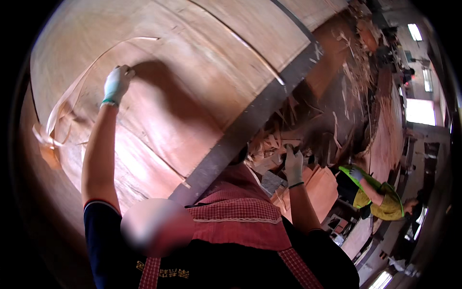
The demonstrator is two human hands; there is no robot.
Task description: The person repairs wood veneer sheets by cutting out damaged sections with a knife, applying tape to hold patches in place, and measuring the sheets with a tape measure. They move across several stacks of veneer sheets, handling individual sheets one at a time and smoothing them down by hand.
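My left hand (117, 85), in a pale glove with a teal cuff, is reached out over a broad sheet of wood veneer (192, 91). Its fingers are curled in, and what they may hold is too small to make out. A long thin veneer strip (83, 79) curls across the sheet just left of that hand. My right hand (293, 166), also gloved, is lower and to the right, past the dark table edge (240, 118). Its fingers look bent closed beside a heap of veneer scraps (267, 153); anything inside them is hidden.
Narrow gaps split the sheet, and one pale strip (236, 36) lies along its far part. Stacked reddish veneer pieces (315, 190) sit below my right hand. More shavings (358, 72) lie at the far right. A person in a yellow-green vest (380, 197) bends over at the right.
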